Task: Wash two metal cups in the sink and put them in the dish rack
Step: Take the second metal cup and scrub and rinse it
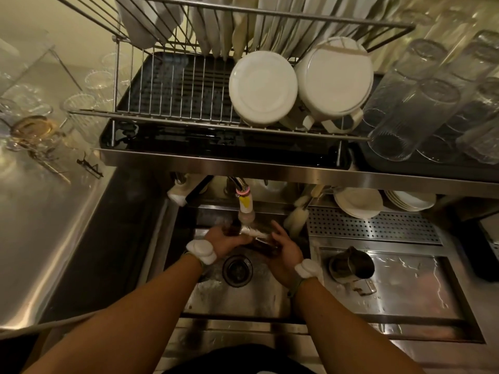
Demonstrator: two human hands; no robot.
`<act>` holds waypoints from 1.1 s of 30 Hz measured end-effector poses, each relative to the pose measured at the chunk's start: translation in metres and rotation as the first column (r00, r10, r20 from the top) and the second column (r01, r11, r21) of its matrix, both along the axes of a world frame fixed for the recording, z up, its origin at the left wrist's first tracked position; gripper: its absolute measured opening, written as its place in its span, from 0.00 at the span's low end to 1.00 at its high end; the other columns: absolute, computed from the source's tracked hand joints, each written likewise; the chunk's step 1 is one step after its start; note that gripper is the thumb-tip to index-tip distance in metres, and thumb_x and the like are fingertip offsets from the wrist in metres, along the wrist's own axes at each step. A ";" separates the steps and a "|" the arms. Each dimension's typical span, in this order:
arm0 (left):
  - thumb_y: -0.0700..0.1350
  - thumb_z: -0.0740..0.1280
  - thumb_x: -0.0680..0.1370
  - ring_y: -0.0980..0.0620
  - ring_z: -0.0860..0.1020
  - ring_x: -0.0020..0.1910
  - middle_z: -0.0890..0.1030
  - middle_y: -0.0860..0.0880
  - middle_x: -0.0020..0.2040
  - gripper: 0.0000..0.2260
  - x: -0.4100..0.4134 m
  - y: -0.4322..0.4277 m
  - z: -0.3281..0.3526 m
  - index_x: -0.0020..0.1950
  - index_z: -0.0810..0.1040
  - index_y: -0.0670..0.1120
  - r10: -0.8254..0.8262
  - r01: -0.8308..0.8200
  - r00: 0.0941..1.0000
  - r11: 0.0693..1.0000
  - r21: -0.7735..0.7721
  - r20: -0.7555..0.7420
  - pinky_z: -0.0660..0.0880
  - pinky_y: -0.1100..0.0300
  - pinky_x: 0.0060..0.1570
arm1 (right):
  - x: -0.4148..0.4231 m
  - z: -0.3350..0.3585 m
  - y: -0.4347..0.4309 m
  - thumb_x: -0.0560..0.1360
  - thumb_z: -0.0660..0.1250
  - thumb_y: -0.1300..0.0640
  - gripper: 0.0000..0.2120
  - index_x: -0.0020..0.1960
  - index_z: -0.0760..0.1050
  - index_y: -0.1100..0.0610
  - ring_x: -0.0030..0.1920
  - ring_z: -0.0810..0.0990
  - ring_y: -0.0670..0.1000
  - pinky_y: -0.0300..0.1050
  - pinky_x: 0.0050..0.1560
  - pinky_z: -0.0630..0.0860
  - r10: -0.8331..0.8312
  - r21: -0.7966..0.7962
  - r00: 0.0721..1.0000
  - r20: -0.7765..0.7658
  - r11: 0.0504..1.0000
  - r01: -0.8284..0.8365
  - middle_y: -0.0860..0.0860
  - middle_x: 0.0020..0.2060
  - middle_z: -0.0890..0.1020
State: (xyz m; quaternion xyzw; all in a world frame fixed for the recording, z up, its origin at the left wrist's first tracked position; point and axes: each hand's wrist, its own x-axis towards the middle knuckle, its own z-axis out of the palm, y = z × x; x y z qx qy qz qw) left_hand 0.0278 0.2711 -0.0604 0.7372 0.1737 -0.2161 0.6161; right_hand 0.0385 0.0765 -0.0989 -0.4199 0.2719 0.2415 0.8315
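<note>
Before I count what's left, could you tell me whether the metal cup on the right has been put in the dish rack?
No, the metal cup stands on the steel tray right of the sink basin, not in the dish rack.

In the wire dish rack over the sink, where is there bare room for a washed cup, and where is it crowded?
The dish rack is bare across its left and middle front, bordered by its left rail and the white bowl. The right front holds two white bowls; the back row is packed with upright plates.
</note>
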 end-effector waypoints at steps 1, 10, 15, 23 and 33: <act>0.52 0.79 0.66 0.57 0.81 0.47 0.84 0.55 0.46 0.13 -0.001 -0.004 0.003 0.47 0.81 0.57 -0.040 0.037 0.998 0.997 0.064 0.047 0.78 0.63 0.50 | -0.003 -0.004 -0.001 0.81 0.59 0.60 0.19 0.70 0.73 0.51 0.63 0.79 0.66 0.67 0.68 0.72 -0.047 0.043 0.998 -0.044 0.998 0.049 0.62 0.64 0.80; 0.58 0.80 0.60 0.53 0.81 0.47 0.82 0.52 0.48 0.22 -0.002 -0.010 0.007 0.49 0.77 0.55 0.004 -0.032 0.993 0.970 0.239 0.117 0.80 0.56 0.51 | -0.013 -0.019 0.019 0.82 0.50 0.49 0.26 0.70 0.71 0.64 0.68 0.74 0.66 0.64 0.69 0.70 -0.070 0.155 0.938 -0.339 0.980 0.129 0.67 0.66 0.77; 0.63 0.77 0.60 0.53 0.82 0.50 0.84 0.54 0.49 0.27 -0.001 0.008 0.007 0.54 0.81 0.52 0.061 -0.081 0.994 0.972 0.220 0.094 0.79 0.57 0.53 | -0.005 -0.011 0.039 0.83 0.53 0.51 0.23 0.69 0.73 0.64 0.68 0.74 0.65 0.62 0.69 0.71 -0.014 0.142 0.949 -0.314 0.988 0.062 0.66 0.66 0.77; 0.56 0.83 0.56 0.54 0.80 0.44 0.80 0.50 0.46 0.31 -0.016 0.018 0.010 0.52 0.74 0.46 0.101 -0.103 0.995 0.962 0.253 0.022 0.76 0.62 0.39 | -0.012 -0.011 0.035 0.82 0.52 0.51 0.23 0.66 0.75 0.64 0.61 0.79 0.65 0.63 0.73 0.67 0.121 0.145 0.947 -0.296 0.986 -0.081 0.65 0.61 0.81; 0.55 0.79 0.64 0.53 0.80 0.43 0.81 0.50 0.44 0.16 -0.004 -0.007 0.031 0.43 0.76 0.53 -0.018 0.001 0.998 0.961 0.276 0.059 0.79 0.55 0.49 | 0.003 -0.014 0.015 0.83 0.51 0.50 0.24 0.68 0.74 0.65 0.64 0.78 0.66 0.62 0.66 0.73 0.009 0.132 0.961 -0.278 0.991 0.029 0.67 0.62 0.80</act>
